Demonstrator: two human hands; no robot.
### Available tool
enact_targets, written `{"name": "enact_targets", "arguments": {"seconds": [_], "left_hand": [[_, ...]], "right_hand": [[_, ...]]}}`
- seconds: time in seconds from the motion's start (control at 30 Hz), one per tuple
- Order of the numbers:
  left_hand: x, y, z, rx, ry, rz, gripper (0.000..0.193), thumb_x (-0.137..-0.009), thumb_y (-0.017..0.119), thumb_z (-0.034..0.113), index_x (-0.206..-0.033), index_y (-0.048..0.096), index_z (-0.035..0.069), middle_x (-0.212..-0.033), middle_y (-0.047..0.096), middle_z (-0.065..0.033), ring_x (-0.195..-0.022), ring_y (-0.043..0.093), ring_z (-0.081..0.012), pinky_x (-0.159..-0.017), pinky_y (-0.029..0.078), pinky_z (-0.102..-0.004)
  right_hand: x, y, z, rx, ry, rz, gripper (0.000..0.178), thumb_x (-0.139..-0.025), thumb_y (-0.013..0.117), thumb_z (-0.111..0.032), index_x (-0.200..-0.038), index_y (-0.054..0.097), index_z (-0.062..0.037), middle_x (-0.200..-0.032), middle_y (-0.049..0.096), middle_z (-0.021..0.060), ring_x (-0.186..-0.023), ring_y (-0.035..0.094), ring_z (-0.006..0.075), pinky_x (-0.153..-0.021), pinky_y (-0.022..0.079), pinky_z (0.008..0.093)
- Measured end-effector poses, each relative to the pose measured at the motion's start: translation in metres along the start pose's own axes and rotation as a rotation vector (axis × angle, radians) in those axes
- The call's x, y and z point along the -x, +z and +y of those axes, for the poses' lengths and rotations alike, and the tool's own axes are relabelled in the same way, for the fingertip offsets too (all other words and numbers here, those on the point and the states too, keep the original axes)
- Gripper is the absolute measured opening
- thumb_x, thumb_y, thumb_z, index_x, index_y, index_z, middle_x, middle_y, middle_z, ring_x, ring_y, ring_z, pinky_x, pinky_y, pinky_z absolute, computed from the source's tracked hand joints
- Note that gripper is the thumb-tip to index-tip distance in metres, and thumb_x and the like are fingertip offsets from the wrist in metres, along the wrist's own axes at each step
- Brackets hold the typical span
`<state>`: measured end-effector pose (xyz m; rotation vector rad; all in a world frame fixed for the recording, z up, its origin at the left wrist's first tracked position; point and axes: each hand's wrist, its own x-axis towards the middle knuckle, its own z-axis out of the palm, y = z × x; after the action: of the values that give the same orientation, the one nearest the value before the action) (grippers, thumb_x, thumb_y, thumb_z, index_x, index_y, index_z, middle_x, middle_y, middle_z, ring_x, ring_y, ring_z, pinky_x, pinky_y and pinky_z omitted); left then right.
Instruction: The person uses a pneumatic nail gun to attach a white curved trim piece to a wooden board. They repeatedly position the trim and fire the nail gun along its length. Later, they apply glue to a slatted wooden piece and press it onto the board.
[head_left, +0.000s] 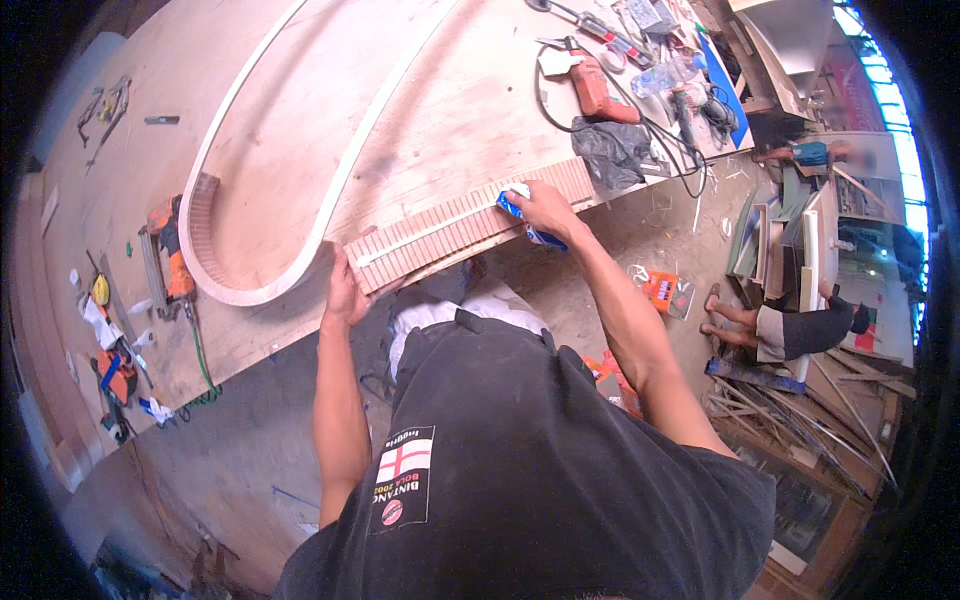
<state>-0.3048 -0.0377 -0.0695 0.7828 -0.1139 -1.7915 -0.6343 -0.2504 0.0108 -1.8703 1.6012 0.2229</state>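
Note:
A long wooden strip (420, 262) with close grooves cut across it lies along the near edge of the workbench. A white line of what looks like glue (440, 224) runs lengthwise on its grooved face. My left hand (345, 292) grips the strip's left end. In my right hand (548, 212) is a blue and white packet (512, 196), squeezed over the strip toward its right end. Beyond my left hand, a U-shaped bent wooden piece (247, 297) stands on edge on the bench, with similar grooves inside its curve.
An orange nail gun (177, 255) with a green hose sits left of the U-shaped piece. At the back right lie an orange power tool (597, 90), a black plastic bag (610, 150) and a clear bottle (660, 77). Another person (790, 333) sits near scrap wood at right.

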Motion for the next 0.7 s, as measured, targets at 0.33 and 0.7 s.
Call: {"name": "enact_targets", "arguments": {"seconds": [0.33, 0.7], "left_hand": [[-0.001, -0.005, -0.001, 0.02, -0.024, 0.038, 0.077, -0.107, 0.023, 0.068, -0.164, 0.029, 0.017, -0.162, 0.042, -0.0124, -0.142, 0.051, -0.035, -0.111, 0.047, -0.0578], [0.0, -0.01, 0.0, 0.009, -0.009, 0.048, 0.08, -0.106, 0.025, 0.07, -0.162, 0.034, 0.014, -0.157, 0.05, -0.0129, -0.136, 0.057, -0.0329, -0.107, 0.052, -0.0547]], "right_hand": [[-0.008, -0.061, 0.069, 0.101, 0.21, 0.152, 0.054, -0.098, 0.063, -0.051, -0.116, 0.071, -0.0005, -0.113, 0.073, 0.0267, -0.109, 0.07, 0.0422, -0.093, 0.053, 0.0511], [-0.003, -0.092, 0.09, 0.159, 0.322, 0.207, 0.057, -0.099, 0.06, -0.052, -0.123, 0.068, -0.0003, -0.119, 0.071, 0.0284, -0.115, 0.067, 0.045, -0.095, 0.052, 0.0539]]}}
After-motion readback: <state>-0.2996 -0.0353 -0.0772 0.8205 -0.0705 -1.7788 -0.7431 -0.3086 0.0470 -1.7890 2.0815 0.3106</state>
